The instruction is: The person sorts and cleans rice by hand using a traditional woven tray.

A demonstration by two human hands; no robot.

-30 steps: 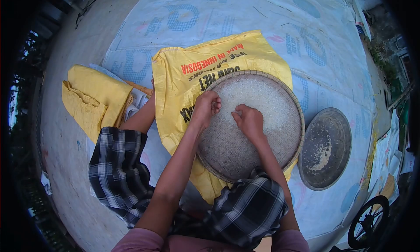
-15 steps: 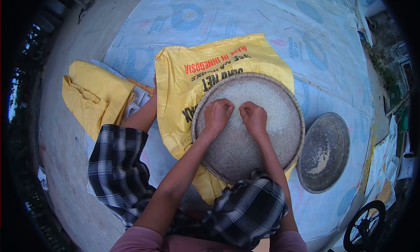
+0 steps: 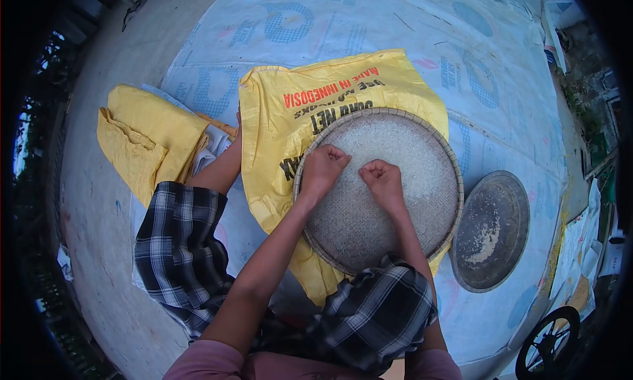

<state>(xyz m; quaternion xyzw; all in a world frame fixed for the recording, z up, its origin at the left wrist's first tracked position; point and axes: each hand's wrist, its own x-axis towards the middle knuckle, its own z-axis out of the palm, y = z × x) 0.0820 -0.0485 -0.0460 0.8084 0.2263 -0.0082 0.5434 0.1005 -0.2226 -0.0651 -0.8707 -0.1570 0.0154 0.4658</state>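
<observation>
A round woven winnowing tray (image 3: 376, 238) holds white rice grains (image 3: 389, 135), heaped mostly over its far half. Over the tray's left part is my left hand (image 3: 322, 172), thumb and fingers pinched together at the edge of the rice. My right hand (image 3: 384, 184), a short gap away, is also closed in a pinch near the tray's middle. Whatever lies between the fingertips of either hand is too small to make out. Beneath the tray spreads a yellow printed sack (image 3: 270, 136).
A dark metal basin (image 3: 465, 225) with a small pile of pale grains stands to the right. Folded yellow sacks (image 3: 155, 126) lie at the left. My plaid-covered knees (image 3: 376, 311) flank the tray's near side. A pale printed tarp (image 3: 369, 24) covers the ground.
My left hand has shifted left over the tray, and my right hand has come slightly nearer me. The gap between them is a little wider. The view has also shifted slightly.
</observation>
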